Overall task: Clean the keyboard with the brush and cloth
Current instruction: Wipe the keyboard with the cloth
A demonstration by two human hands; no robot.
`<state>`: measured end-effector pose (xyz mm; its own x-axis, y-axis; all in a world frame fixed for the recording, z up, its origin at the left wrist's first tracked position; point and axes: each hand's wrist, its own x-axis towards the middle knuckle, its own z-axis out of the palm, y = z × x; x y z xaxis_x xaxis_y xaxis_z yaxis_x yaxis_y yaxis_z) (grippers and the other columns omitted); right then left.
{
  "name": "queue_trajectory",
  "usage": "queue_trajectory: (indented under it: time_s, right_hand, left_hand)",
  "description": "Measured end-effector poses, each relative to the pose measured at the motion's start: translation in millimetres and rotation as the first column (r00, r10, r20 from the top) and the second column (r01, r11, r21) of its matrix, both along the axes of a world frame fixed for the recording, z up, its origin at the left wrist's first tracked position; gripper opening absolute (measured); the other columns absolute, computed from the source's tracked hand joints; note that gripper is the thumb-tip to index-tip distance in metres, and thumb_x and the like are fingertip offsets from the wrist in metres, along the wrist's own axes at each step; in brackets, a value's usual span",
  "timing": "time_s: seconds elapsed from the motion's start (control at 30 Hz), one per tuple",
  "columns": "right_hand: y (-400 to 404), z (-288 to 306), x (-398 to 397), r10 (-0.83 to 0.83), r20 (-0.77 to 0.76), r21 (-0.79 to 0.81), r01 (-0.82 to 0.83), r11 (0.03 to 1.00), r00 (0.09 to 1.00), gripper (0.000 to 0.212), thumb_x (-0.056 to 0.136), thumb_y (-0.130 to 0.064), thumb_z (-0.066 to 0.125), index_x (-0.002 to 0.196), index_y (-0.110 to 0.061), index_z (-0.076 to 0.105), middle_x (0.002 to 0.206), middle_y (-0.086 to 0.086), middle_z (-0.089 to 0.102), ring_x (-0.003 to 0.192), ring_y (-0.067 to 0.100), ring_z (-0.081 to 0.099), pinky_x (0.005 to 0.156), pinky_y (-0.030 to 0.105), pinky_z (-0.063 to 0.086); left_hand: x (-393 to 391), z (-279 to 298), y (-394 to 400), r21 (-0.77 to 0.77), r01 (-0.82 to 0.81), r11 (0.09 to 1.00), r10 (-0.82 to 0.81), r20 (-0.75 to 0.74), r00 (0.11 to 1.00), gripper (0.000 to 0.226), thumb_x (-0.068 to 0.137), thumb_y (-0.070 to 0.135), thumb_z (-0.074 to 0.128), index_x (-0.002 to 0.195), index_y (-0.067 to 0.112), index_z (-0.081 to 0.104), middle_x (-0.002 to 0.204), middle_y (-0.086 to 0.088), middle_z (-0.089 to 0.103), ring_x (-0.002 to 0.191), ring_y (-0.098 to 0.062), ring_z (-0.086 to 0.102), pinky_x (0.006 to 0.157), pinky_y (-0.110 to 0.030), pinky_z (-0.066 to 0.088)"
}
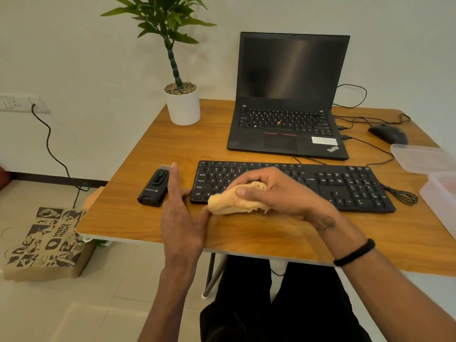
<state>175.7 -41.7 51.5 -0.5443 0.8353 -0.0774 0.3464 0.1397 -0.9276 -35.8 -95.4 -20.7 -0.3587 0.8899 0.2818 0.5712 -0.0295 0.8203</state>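
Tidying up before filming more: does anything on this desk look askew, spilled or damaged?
Nothing spilled or damaged shows. The clear plastic container at the table's right edge sits tilted. The right hand grips the cloth over the keyboard; the brush lies beside the open left hand.

A wooden table [246, 240] carries a black keyboard [345, 186] near its front edge. The right hand [278, 191] grips a bunched yellow cloth [234, 201] over the keyboard's left end. The left hand [180, 218], fingers straight, stands edge-on between the keyboard and a black brush tool [151, 187] lying toward the table's left edge. An open ThinkPad laptop [288, 99], white potted plant [182, 104] and mouse [387, 134] sit along the back edge.
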Motion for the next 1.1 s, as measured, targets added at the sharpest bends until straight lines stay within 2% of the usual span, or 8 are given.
queue_trajectory:
  time_s: [0.13, 0.3, 0.4, 0.5, 0.67, 0.77, 0.9, 1.1]
  right_hand:
    - [-2, -5, 14, -0.506, -0.367, -0.491, 0.300, 0.818, 0.780, 0.026, 0.100, -0.015, 0.063, 0.123, -0.004, 0.068, 0.116, 0.017, 0.074, 0.093, 0.020, 0.073, 0.072, 0.029, 0.063]
    - [-19, -3, 26, -0.652, -0.533, -0.728, 0.100, 0.678, 0.540, 0.044, 0.093, -0.021, 0.069, 0.129, 0.003, 0.063, 0.124, 0.023, 0.071, 0.115, 0.034, 0.070, 0.090, 0.051, 0.059]
    - [-30, -5, 31, -0.631, -0.544, -0.720, 0.078, 0.689, 0.553, 0.052, 0.082, -0.005, 0.073, 0.132, 0.000, 0.062, 0.122, 0.024, 0.072, 0.113, 0.037, 0.070, 0.088, 0.047, 0.061]
    - [-35, -6, 37, -0.598, -0.531, -0.681, 0.118, 0.723, 0.600, 0.052, 0.079, 0.007, 0.073, 0.128, -0.004, 0.064, 0.121, 0.022, 0.072, 0.109, 0.037, 0.072, 0.083, 0.044, 0.064]
    - [-47, -2, 54, -0.521, -0.515, -0.546, 0.209, 0.811, 0.680, 0.051, 0.079, 0.000, 0.079, 0.127, -0.004, 0.062, 0.111, 0.021, 0.072, 0.094, 0.031, 0.073, 0.078, 0.041, 0.064]
    - [-56, 3, 67, -0.521, -0.439, -0.465, 0.311, 0.829, 0.732, 0.054, 0.075, -0.010, 0.084, 0.125, -0.006, 0.064, 0.111, 0.021, 0.074, 0.095, 0.033, 0.073, 0.075, 0.041, 0.064]
    - [-69, 12, 83, -0.567, -0.364, -0.364, 0.447, 0.817, 0.739, 0.047, 0.076, -0.018, 0.084, 0.120, -0.011, 0.070, 0.108, 0.015, 0.077, 0.093, 0.027, 0.076, 0.065, 0.034, 0.064]
    - [-78, 17, 111, -0.722, -0.373, -0.305, 0.658, 0.689, 0.583, 0.043, 0.081, -0.024, 0.083, 0.118, -0.008, 0.069, 0.098, 0.011, 0.079, 0.085, 0.021, 0.077, 0.063, 0.027, 0.060]
  left_hand:
    - [3, 3, -1, -0.008, 0.002, 1.000, -0.002, -0.009, 1.000, 0.119, 0.076, 0.028, 0.090, 0.163, 0.038, 0.009, 0.133, 0.000, 0.061, 0.126, -0.016, 0.052, 0.104, -0.034, 0.042]
    - [12, 13, -10, 0.180, 0.026, 0.983, 0.000, -0.147, 0.989, 0.075, 0.087, 0.039, 0.078, 0.152, 0.022, 0.045, 0.144, -0.002, 0.055, 0.138, -0.016, 0.041, 0.109, -0.024, 0.034]
    - [36, 31, -12, 0.199, 0.090, 0.976, -0.073, -0.089, 0.993, 0.049, 0.098, 0.041, 0.065, 0.141, 0.018, 0.059, 0.137, 0.002, 0.060, 0.127, -0.004, 0.050, 0.101, -0.008, 0.038]
    - [62, 49, -11, 0.039, 0.211, 0.977, -0.215, 0.185, 0.959, 0.055, 0.098, 0.055, 0.054, 0.143, 0.022, 0.058, 0.129, 0.009, 0.065, 0.110, 0.010, 0.059, 0.082, -0.007, 0.049]
    - [92, 63, -10, -0.143, 0.513, 0.846, -0.296, 0.675, 0.676, 0.046, 0.085, 0.063, 0.065, 0.112, 0.027, 0.076, 0.099, 0.001, 0.079, 0.097, -0.018, 0.075, 0.083, -0.033, 0.061]
    - [105, 64, -10, -0.117, 0.513, 0.851, -0.284, 0.719, 0.635, 0.026, 0.092, 0.041, 0.072, 0.110, 0.023, 0.076, 0.099, -0.003, 0.080, 0.098, -0.023, 0.076, 0.089, -0.044, 0.062]
    - [118, 68, -12, -0.060, 0.496, 0.866, -0.317, 0.701, 0.639, 0.021, 0.095, 0.029, 0.073, 0.114, 0.020, 0.073, 0.097, 0.000, 0.080, 0.091, -0.016, 0.077, 0.074, -0.029, 0.063]
    - [138, 81, -14, 0.023, 0.523, 0.852, -0.395, 0.685, 0.613, 0.020, 0.094, 0.029, 0.074, 0.111, 0.018, 0.072, 0.094, 0.001, 0.080, 0.086, -0.013, 0.077, 0.066, -0.020, 0.058]
